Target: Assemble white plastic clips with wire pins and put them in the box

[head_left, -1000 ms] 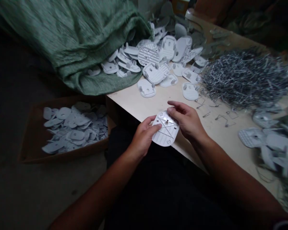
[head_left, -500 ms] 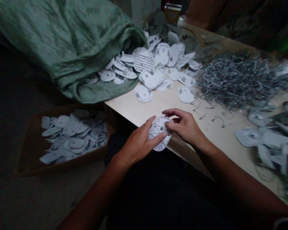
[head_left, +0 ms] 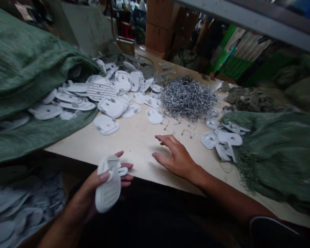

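My left hand (head_left: 89,187) grips a white oval plastic plate (head_left: 108,194) in front of the table's near edge. The thumb presses on its face, and a small looped tab sticks out towards the fingers. My right hand (head_left: 179,158) hovers over the tabletop (head_left: 136,148), fingers apart and nothing in them. Just beyond its fingertips lie several loose wire torsion springs (head_left: 188,133). Behind these rises a tangled heap of metal springs (head_left: 188,98). More white plates (head_left: 112,106) are piled at the back left of the table.
A green woven sack (head_left: 41,69) spills plates at the left; another green sack (head_left: 281,151) lies at the right beside a few white plates (head_left: 229,138). Below left is a box of white pieces (head_left: 12,206). A grey beam (head_left: 248,24) crosses the upper right.
My right hand has let go of the plate and moved over the table. My left hand keeps the plate, now turned to show another side. The view has swung up and right.
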### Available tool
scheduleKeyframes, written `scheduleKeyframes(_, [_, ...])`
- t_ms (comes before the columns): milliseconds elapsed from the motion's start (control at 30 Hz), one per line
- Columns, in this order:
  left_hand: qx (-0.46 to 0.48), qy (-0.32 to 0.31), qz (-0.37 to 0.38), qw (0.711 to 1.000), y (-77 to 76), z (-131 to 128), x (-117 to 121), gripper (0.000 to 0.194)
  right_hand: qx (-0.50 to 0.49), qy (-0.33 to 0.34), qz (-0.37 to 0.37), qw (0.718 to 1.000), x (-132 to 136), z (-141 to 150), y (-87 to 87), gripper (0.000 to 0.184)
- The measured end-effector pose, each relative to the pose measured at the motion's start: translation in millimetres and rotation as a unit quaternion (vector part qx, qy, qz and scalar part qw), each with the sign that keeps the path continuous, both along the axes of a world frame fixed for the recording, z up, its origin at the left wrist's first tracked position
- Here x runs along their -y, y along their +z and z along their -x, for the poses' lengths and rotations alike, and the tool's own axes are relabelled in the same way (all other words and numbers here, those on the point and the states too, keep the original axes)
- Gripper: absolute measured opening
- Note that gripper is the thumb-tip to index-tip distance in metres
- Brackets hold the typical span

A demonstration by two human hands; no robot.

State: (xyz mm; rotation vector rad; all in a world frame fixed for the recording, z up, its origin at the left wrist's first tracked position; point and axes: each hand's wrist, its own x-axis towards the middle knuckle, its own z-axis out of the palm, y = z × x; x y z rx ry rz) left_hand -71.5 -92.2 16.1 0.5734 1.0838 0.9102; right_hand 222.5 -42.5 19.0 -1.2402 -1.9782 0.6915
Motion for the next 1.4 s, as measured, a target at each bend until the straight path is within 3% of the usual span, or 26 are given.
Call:
scheduleKeyframes(167, [0.026, 0.042, 0.033, 0.998, 3.0, 9.0, 7.2, 0.094, 0.134, -0.154, -0.086, 0.975, 4.9, -87.3, -14.5, 0.054])
scheduleKeyframes(333, [0.043, 0.031, 0.051, 0.997, -8.6, 19.0, 6.5, 0.096, 0.194, -0.306, -0.124, 0.924, 15.2, -184.6, 7.5, 0.062])
scheduleKeyframes(400, [0.060, 0.035, 0.051, 0.996, -11.4, 23.0, 5.0, 0.098, 0.202, -0.347, -0.063, 0.914, 19.3, -227.2, 13.6, 0.071])
scheduleKeyframes(467, [0.074, 0.038, 0.054, 0.995, -11.5, 24.4, 3.7, 0.100, 0.186, -0.361, 0.060, 0.912, 23.8, -266.1, 12.9, 0.084])
scheduleKeyframes(533, [0.081, 0.040, 0.054, 0.994, -9.2, 22.0, 3.5, 0.100, 0.150, -0.340, 0.179, 0.911, 28.3, -294.5, 6.2, 0.099])
scheduleKeyframes(600, [0.080, 0.040, 0.041, 0.995, -5.8, 16.4, 4.6, 0.097, 0.111, -0.304, 0.238, 0.916, 32.1, -307.1, -3.8, 0.110])
scheduleKeyframes(700, [0.078, 0.026, 0.013, 0.997, -2.4, 6.1, 7.3, 0.094, 0.077, -0.287, 0.231, 0.927, 33.3, -295.0, -19.7, 0.111])
scheduleKeyframes(867, [0.110, -0.020, -0.016, 0.994, -8.6, -3.8, 9.2, 0.086, 0.114, -0.349, 0.153, 0.917, 20.8, -244.3, -34.0, 0.113])
scheduleKeyframes(967, [0.147, -0.049, -0.033, 0.987, -14.1, -3.5, 11.4, 0.087, 0.096, -0.380, 0.100, 0.915, 14.1, -233.5, -23.1, 0.115])
scheduleKeyframes(1100, [0.167, -0.019, -0.046, 0.985, -15.0, -6.6, 19.9, 0.090, 0.033, -0.370, 0.021, 0.928, 14.8, -229.6, 11.2, 0.110])
scheduleKeyframes(1233, [0.171, 0.038, -0.055, 0.983, -14.2, -20.1, 25.8, 0.099, -0.019, -0.243, -0.010, 0.970, 15.9, -188.7, 27.0, 0.106])
scheduleKeyframes(1333, [0.188, 0.062, -0.069, 0.978, -17.6, -27.2, 26.2, 0.097, 0.003, -0.086, 0.014, 0.996, 14.3, -128.4, 14.1, 0.102])
scheduleKeyframes(1400, [0.194, 0.073, -0.075, 0.976, -19.4, -27.3, 27.1, 0.094, 0.060, 0.007, 0.015, 0.998, 11.0, -83.9, 0.0, 0.094])
